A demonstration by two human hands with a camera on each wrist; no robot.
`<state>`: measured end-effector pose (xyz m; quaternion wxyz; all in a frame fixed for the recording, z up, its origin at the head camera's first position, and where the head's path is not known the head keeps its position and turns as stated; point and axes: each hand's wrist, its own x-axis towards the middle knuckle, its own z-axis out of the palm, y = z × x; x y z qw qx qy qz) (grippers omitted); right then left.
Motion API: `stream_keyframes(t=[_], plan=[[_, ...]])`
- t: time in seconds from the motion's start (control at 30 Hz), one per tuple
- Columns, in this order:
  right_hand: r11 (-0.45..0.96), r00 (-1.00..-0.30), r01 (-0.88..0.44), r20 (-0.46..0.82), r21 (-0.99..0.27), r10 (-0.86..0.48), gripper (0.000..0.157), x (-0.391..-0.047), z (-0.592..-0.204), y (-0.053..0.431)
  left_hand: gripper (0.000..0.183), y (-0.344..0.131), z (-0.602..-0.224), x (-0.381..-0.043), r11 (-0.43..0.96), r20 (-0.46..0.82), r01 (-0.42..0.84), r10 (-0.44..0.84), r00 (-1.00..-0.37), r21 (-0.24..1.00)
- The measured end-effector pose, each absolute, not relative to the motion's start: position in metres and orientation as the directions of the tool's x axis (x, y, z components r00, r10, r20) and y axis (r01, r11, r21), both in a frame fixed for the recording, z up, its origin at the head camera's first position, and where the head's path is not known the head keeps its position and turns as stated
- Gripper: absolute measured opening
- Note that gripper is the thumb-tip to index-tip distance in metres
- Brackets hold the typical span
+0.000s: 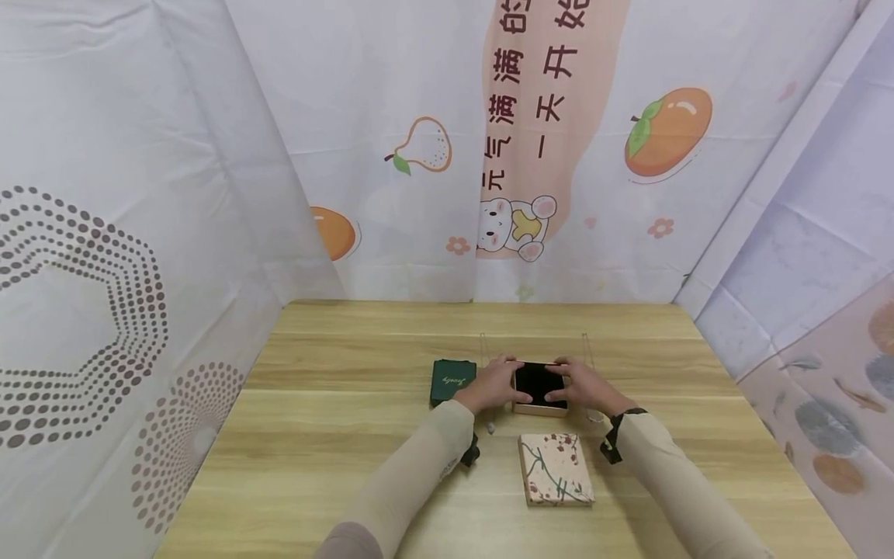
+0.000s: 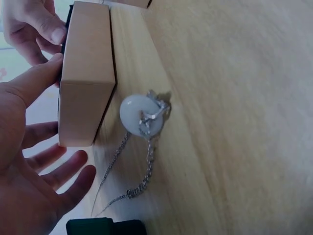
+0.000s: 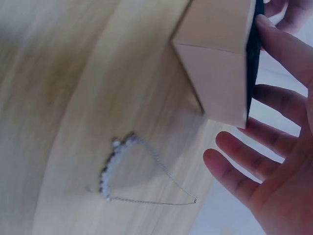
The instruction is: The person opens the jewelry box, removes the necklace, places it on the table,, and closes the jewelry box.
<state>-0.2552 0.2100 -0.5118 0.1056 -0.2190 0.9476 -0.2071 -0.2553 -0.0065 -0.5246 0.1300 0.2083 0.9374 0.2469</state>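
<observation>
A light tan box (image 1: 541,410) with a black lining stands on the table between my hands. My left hand (image 1: 494,385) is at its left side, thumb on the near left corner and fingertips by the far edge. Opposite it, my right hand (image 1: 585,386) reaches over the right side, thumb and fingertips on the black lining. In both wrist views the other fingers spread loosely beside the box wall. A necklace with a round white pendant (image 2: 134,117) lies beside the left hand. Another necklace (image 3: 108,169), with a row of pale beads, lies near the right hand.
Closer to me lies a flat box lid (image 1: 556,470) with a printed branch and blossoms. A small dark green box (image 1: 450,380) with gold lettering sits left of my left hand. Printed white curtains (image 1: 391,272) border the wooden table (image 1: 314,435).
</observation>
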Motion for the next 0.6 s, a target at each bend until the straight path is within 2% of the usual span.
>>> stream_keyframes(t=[0.23,0.6], plan=[[0.852,-0.878,-0.420,-0.097,-0.312,-0.469,0.063,-0.2542,-0.5195,0.2068,0.066,0.0023,-0.5255,-0.2521,0.845,-0.165,0.340,0.436,-0.885,0.413],[0.876,-0.895,-0.382,-0.116,-0.294,-0.430,0.060,-0.2512,-0.5180,0.2020,0.067,0.0026,-0.5269,-0.2530,0.855,-0.152,0.337,0.423,-0.894,0.394]])
